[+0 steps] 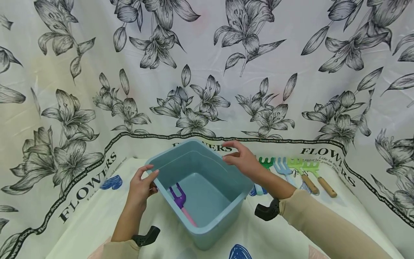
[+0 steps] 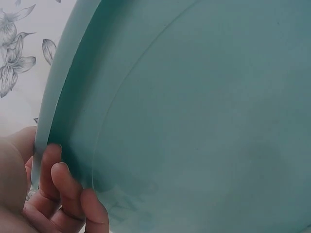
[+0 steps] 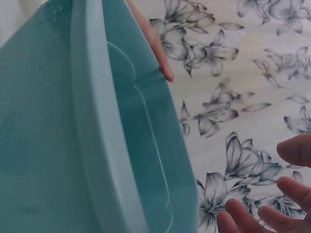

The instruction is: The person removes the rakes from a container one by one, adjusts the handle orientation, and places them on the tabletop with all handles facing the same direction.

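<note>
A blue-grey plastic bin is tilted, with its opening facing me. My left hand grips its left rim, thumb on one side of the wall and fingers on the other; the left wrist view shows these curled fingers close up. Over the right rim hovers my right hand, fingers parted and holding nothing. In the right wrist view its fingers stand apart from the bin. Inside the bin lies a small garden fork with a purple head and pink handle, along the left wall.
Right of the bin, partly behind my right forearm, lie several garden hand tools: a dark green rake, a light blue fork and light green rakes with wooden handles. A flower-printed cloth hangs behind.
</note>
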A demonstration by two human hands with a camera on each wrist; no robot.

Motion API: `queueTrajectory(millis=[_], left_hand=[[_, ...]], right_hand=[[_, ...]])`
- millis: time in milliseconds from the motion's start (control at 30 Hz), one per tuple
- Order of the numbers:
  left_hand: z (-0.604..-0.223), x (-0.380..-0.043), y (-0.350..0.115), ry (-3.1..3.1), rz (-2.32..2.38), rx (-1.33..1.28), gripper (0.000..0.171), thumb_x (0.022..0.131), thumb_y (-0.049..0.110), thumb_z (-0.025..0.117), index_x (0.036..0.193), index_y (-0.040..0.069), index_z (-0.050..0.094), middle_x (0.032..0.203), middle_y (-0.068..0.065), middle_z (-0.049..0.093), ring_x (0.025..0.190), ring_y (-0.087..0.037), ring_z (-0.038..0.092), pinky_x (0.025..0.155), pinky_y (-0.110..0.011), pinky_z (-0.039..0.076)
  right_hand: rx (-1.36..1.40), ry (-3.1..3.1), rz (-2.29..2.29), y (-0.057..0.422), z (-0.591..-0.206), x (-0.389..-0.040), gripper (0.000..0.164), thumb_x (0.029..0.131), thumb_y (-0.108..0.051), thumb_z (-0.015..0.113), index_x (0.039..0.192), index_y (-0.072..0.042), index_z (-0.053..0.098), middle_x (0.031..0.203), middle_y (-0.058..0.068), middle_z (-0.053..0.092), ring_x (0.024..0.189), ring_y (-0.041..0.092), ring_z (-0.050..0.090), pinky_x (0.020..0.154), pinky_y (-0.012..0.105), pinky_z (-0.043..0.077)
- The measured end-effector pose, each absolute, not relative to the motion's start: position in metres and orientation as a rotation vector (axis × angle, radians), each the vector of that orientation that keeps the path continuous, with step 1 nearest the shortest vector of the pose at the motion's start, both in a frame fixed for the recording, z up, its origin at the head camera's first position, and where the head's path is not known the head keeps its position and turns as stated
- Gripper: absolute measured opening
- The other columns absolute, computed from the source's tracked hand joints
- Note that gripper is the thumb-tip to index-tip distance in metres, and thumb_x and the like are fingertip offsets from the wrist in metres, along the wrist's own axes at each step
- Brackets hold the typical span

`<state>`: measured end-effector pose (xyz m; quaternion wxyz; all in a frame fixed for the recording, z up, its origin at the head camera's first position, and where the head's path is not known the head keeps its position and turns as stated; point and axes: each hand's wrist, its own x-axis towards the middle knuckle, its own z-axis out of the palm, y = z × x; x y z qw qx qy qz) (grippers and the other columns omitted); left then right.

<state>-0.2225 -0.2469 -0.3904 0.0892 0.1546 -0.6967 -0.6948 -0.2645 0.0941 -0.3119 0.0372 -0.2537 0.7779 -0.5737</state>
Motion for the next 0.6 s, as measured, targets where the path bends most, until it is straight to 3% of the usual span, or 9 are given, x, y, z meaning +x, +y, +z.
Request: queueTrajectory(millis=[267, 600], left_hand=[[-0.392, -0.223, -0.248, -2.079, -2.057, 0.459, 0.053, 0.094, 0.037, 0.065, 0.137, 0.019, 0.042, 0.067, -0.001, 0.057, 0.058, -0.014, 0.052, 0.064, -0.028, 0.05], [-0.395, -0.224, -0.248, -2.078, -2.051, 0.435, 0.048, 0.094, 0.037, 0.065, 0.133, 0.021, 0.043, 0.072, 0.001, 0.06, 0.063, -0.016, 0.052, 0.067, -0.03, 0.048]], right_hand=[[-0.818, 2.362, -1.625, 0.071, -0.306, -0.271, 0.049, 0.095, -0.019, 0.063, 0.141, -0.014, 0.046, 0.144, 0.011, 0.041, 0.115, 0.028, 0.057, 0.092, 0.054, 0.045], [-0.826, 2.321, -1.5, 0.041, -0.302, -0.285, 0.046, 0.094, -0.022, 0.065, 0.138, -0.018, 0.05, 0.142, 0.006, 0.045, 0.121, 0.025, 0.052, 0.095, 0.043, 0.046]])
